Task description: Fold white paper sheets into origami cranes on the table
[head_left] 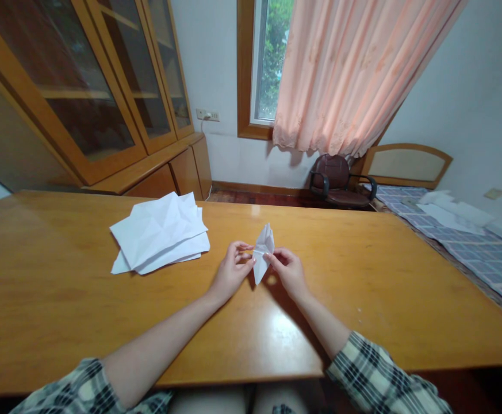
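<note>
Between my two hands a small white folded paper (263,248) stands tilted above the desk, long and diamond-shaped with pointed ends at top and bottom. My right hand (290,273) pinches its right side, the thumb lying on the near face and the fingers behind. At its left edge, my left hand (232,270) holds the paper with thumb and fingertips, the other fingers bent. Left of my hands lies a loose stack of white paper sheets (160,233), the top one marked with crossing creases.
The wooden desk (82,310) spreads widely under my hands. Beyond it stand a glass-door cabinet (142,149) at left, a brown armchair (336,178), and a bed (462,241) with papers on it at right. A pink curtain (345,75) partly covers the window.
</note>
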Available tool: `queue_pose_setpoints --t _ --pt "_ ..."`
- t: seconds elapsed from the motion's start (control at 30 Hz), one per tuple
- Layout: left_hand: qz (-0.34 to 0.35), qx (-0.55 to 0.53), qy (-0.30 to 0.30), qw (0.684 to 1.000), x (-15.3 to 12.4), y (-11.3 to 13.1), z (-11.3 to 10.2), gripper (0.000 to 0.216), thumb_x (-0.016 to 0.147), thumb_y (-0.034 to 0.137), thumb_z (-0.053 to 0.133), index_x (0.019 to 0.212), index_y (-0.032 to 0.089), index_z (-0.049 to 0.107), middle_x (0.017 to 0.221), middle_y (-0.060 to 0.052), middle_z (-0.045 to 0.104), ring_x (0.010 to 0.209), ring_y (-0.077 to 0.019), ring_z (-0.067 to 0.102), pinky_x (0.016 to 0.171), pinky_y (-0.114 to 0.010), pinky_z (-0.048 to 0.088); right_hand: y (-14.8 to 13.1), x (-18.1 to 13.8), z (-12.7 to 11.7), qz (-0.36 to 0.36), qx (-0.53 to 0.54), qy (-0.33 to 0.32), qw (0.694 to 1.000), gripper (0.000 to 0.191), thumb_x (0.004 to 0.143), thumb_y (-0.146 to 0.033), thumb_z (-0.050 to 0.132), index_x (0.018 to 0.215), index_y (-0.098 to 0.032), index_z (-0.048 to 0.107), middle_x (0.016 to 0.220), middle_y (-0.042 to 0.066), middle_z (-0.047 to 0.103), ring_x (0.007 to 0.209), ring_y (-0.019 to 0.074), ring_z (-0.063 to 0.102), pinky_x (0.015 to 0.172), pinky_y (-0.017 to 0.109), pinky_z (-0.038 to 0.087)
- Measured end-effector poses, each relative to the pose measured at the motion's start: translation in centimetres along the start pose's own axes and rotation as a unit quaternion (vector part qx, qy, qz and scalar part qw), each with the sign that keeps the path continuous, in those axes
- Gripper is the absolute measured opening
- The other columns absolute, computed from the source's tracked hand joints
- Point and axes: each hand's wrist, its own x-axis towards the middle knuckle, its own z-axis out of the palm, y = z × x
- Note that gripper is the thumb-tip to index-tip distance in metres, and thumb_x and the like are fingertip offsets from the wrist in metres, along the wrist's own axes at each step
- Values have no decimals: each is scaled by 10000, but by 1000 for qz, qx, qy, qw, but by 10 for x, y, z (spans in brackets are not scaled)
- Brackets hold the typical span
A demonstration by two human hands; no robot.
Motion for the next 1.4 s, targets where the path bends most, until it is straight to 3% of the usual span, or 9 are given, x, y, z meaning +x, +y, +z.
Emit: queue_pose_setpoints --t 0.1,0.23,0.53,0.63,0.77,0.9,1.0,1.2,1.4 --pt "13 31 -37 999 -5 4 3 236 819 336 604 995 193 541 1138 -81 565 1034 -191 583 777 -290 532 1 -1 2 -1 37 -5 999 247 720 -405 689 761 -175 609 680 -4 589 600 125 531 562 246 435" --pt "-15 12 -80 997 -11 11 7 280 813 349 620 1013 195 500 1032 -63 591 990 -188 599 768 -294 535 1 -4 6 -16 69 -31 997 252 713 -400 705 788 -196 578 721 -10 580 645 130 549 596 249 455" --pt "-14 -28 -55 998 -6 9 5 404 717 344 727 960 187 445 1034 -66 584 1014 -190 590 878 -339 490 -11 -6 2 -106 -25 -95 990 289 898 -412 501 927 -215 711 867 53 645 856 177 587 797 320 460" --pt "-21 -47 -63 997 -5 9 4 401 741 367 700 960 199 409 944 -31 625 898 -167 627 827 -319 492 -8 -6 1 -100 -19 -114 988 292 895 -409 509 1001 -222 707 932 66 656 869 178 594 756 309 479" --pt "-29 -41 -60 997 -3 5 2 376 804 427 620 1024 198 418 842 -9 661 785 -158 639 771 -290 473 -8 -7 0 -72 1 -138 988 311 890 -414 505 1067 -230 682 981 65 639 716 136 599 651 280 487" --pt "-36 -22 -60 997 -2 -4 -1 322 875 460 514 1040 191 447 767 1 658 634 -131 601 600 -223 422 -8 -5 -1 -39 25 -100 994 265 832 -421 580 965 -209 667 830 24 604 584 105 538 550 246 455" --pt "-44 -35 -76 996 -2 -6 0 321 881 466 505 1029 186 452 794 -11 671 609 -131 594 566 -219 402 -6 -3 -1 -27 45 -43 998 241 767 -404 655 905 -217 588 710 -26 537 547 95 489 516 225 429" --pt "-44 -46 -111 992 -7 1 5 328 873 465 517 1013 177 445 837 -27 674 712 -152 623 656 -243 435 -2 0 -1 -39 25 -33 998 367 727 -340 686 1047 -246 534 821 -20 525 643 107 521 591 244 460" --pt "-76 -65 -123 987 -8 2 6 344 834 489 556 949 176 470 761 3 647 661 -141 596 603 -228 416 -1 1 -5 -77 -46 -14 996 231 748 -314 664 945 -218 594 860 7 531 681 121 503 622 262 439"
